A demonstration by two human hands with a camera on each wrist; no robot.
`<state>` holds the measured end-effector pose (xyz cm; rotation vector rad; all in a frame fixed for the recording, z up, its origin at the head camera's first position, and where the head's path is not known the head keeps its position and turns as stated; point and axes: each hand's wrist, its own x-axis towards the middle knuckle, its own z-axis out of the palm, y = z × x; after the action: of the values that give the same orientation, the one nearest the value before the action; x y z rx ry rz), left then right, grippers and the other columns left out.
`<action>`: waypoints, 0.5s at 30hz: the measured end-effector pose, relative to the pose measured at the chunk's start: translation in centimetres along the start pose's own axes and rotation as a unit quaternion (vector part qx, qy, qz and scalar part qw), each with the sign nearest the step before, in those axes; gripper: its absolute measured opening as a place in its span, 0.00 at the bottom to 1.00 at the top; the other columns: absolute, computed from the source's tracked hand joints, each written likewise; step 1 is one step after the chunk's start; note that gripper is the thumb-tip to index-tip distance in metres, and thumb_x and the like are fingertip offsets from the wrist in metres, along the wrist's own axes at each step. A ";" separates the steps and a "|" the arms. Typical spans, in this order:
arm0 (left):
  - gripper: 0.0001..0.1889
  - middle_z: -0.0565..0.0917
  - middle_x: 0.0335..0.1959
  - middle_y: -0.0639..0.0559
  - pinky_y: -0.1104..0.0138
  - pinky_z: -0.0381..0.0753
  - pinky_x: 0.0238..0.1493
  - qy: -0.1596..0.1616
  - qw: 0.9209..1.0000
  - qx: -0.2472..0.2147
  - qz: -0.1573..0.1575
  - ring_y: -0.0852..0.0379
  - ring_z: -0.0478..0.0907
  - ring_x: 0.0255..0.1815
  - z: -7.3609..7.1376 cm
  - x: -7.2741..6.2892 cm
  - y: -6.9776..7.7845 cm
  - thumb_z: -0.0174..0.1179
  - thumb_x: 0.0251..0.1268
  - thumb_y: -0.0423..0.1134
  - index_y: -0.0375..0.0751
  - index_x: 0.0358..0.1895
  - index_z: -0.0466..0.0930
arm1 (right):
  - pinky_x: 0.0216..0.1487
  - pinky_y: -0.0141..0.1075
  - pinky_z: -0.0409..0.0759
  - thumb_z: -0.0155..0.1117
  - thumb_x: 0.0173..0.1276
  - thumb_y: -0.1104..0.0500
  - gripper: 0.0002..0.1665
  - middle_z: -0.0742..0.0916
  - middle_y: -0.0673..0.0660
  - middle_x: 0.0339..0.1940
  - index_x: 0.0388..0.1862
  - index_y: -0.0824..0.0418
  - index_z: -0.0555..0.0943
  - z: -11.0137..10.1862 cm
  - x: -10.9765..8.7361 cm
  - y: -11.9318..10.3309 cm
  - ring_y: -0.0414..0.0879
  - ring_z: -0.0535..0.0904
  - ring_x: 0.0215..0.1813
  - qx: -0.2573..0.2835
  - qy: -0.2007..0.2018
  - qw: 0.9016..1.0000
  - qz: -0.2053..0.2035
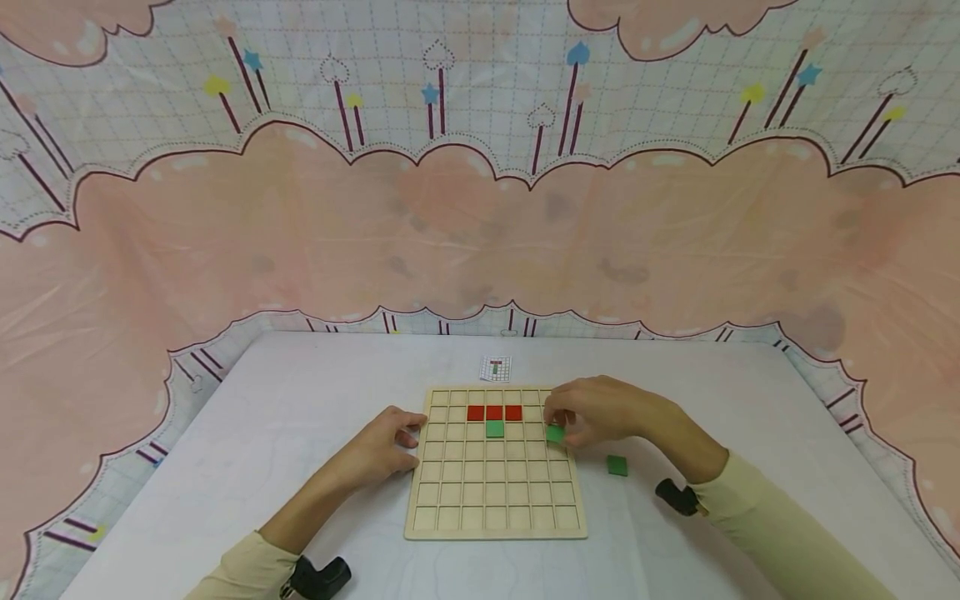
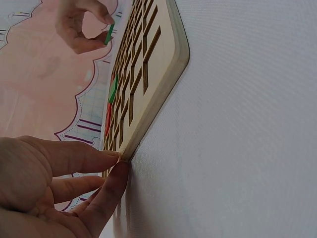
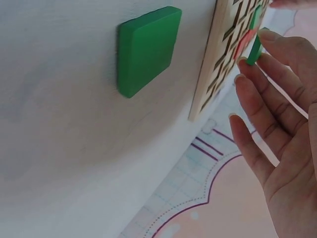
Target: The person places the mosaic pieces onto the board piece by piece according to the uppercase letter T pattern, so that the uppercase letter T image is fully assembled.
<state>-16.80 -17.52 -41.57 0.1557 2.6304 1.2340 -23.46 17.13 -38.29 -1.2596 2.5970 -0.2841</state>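
A wooden grid board (image 1: pixel 495 518) lies on the white table. Three red square tiles (image 1: pixel 494 412) sit side by side in one of its upper rows, with a green tile (image 1: pixel 495 429) just below the middle one. My left hand (image 1: pixel 378 450) touches the board's left edge with thumb and fingertips. Over the right side of the board, my right hand (image 1: pixel 600 408) pinches another green square tile (image 3: pixel 256 50) between thumb and fingers, holding it on edge above the grid. A loose green tile (image 1: pixel 617 466) lies on the table to the right of the board.
Behind the board lies a small card (image 1: pixel 496 368) printed with a grid and a red and green T-shaped pattern. A patterned cloth (image 1: pixel 480 242) hangs beyond the table's far edge. Black devices (image 1: pixel 321 578) are worn on both wrists.
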 end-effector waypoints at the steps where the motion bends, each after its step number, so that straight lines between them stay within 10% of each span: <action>1: 0.34 0.75 0.50 0.43 0.65 0.78 0.35 0.000 1.000 0.000 0.000 0.53 0.75 0.46 0.0 0.0 0.0 0.68 0.49 0.17 0.27 0.66 0.74 | 0.43 0.33 0.75 0.74 0.63 0.53 0.12 0.82 0.39 0.36 0.45 0.45 0.84 0.0 0.1 -0.1 0.37 0.77 0.40 0.000 0.000 1.000 -0.001; 15: 0.34 0.75 0.50 0.43 0.65 0.78 0.36 -0.002 1.000 -0.001 0.000 0.53 0.75 0.46 -0.1 -0.1 0.1 0.68 0.50 0.17 0.27 0.66 0.74 | 0.43 0.33 0.76 0.72 0.63 0.53 0.12 0.82 0.40 0.37 0.46 0.47 0.85 -0.1 1.5 -0.8 0.38 0.78 0.40 0.003 0.000 1.000 -0.017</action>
<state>-16.73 -17.56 -41.46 0.1580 2.6260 1.2345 -23.80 15.42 -38.15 -1.3029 2.5746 -0.2990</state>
